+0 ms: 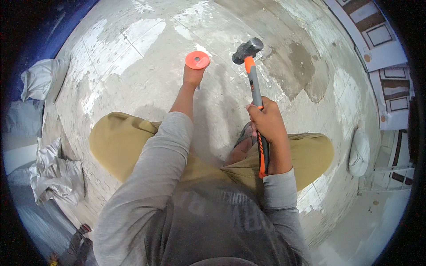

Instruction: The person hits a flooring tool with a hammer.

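Observation:
My left hand [194, 77] reaches forward over the floor, closed round a chisel whose round orange hand guard [191, 59] faces up. A grey metal striking end shows in the middle of the disc; the guard hides most of my fingers, and the blade cannot be made out. In my right hand [268, 119] is a club hammer [256, 84], gripped partway down its grey, orange and black handle. Its dark steel head is raised to the right of the guard and apart from it.
Worn grey floor [222, 115] with white scraped patches lies between my bent knees. At the left are a white sack [42, 79] and a crumpled one [57, 175]. A white bundle [359, 153] rests at the right, near patterned white panels [377, 33].

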